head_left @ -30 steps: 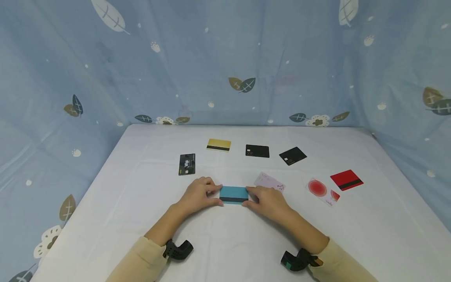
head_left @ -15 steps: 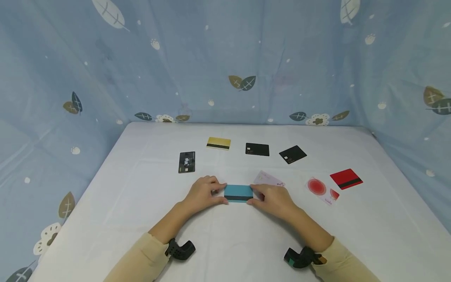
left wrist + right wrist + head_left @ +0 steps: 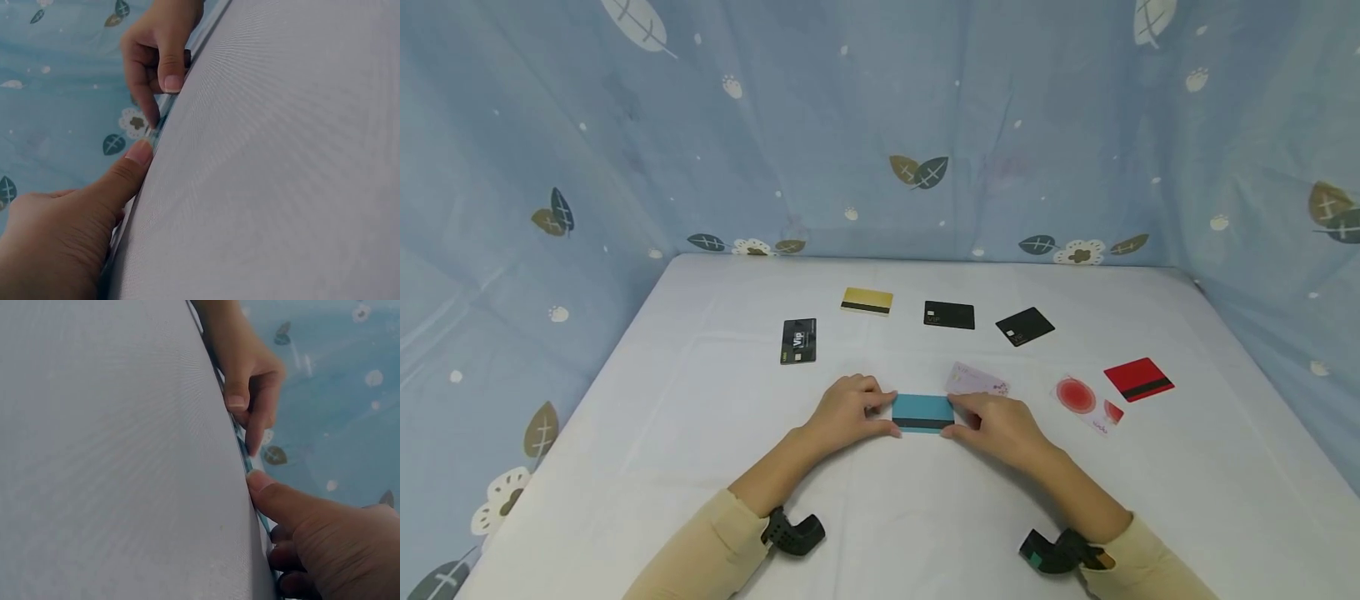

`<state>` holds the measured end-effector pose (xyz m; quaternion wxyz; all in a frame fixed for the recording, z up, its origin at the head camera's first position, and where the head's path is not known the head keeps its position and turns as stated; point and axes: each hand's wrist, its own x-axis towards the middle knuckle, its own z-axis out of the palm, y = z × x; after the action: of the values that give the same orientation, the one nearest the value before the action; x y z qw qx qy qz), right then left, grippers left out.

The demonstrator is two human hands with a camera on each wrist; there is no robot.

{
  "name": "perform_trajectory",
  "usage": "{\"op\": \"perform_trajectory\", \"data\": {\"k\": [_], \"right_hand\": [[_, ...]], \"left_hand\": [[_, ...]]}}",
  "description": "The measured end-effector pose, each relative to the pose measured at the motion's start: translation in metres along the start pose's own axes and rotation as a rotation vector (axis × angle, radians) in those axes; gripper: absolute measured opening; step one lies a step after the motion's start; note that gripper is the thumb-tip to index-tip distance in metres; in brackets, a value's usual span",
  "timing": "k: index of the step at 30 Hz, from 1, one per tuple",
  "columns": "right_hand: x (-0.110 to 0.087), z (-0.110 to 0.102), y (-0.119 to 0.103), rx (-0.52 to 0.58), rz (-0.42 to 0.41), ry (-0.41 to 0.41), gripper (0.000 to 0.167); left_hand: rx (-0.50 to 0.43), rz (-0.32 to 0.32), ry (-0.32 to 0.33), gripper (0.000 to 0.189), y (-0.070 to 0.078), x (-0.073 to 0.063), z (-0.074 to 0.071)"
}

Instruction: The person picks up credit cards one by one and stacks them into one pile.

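Hanging in soft folds from left to right, a blue curtain printed with leaves, flowers and paw prints backs a table spread with smooth white cloth, faintly creased. Flat, rectangular cards lie across it, glossy or matte. Leftmost is a shiny black Vip card, set lengthwise away from the person; next, farther back, a gold card with a dark stripe. Near the middle, closest to the person, is a teal card with a black band along its near side. Beyond it lies a matte black card; then come a pale pink card, partly covered by a hand in the head view, and a slanted black card. Farther right are a whitish card with red circles and a red card with a black stripe.

Of the hands, the left hand pinches the teal card's left end, index finger at the far corner and thumb at the near one. The right hand grips the right end likewise, beside the pale pink card. Both wrists wear black mounts below beige sleeves.
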<state>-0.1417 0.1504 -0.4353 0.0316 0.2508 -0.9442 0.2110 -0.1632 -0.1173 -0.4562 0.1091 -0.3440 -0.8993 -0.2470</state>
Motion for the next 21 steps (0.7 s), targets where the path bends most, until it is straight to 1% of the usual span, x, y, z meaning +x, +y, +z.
{"op": "perform_trajectory", "data": {"k": [8,14,17,21], "right_hand": [[-0.0015,-0.0006,0.0009,0.014,0.014,-0.010,0.054],[-0.0003,-0.0005,0.0025,0.062,0.033,-0.017,0.053],[0.0006,-0.0012,0.0025,0.086,0.035,-0.018,0.053],[-0.0004,-0.0028,0.0036,0.107,0.062,-0.038,0.053]], "left_hand": [[0.005,0.001,0.003,0.059,0.0025,0.0011,-0.0016],[0.020,0.023,0.023,0.060,0.0036,0.0024,-0.0014],[0.026,0.021,0.032,0.059,0.0038,0.0025,-0.0007],[0.024,0.011,0.015,0.060,0.0057,0.0053,0.0015]]}}
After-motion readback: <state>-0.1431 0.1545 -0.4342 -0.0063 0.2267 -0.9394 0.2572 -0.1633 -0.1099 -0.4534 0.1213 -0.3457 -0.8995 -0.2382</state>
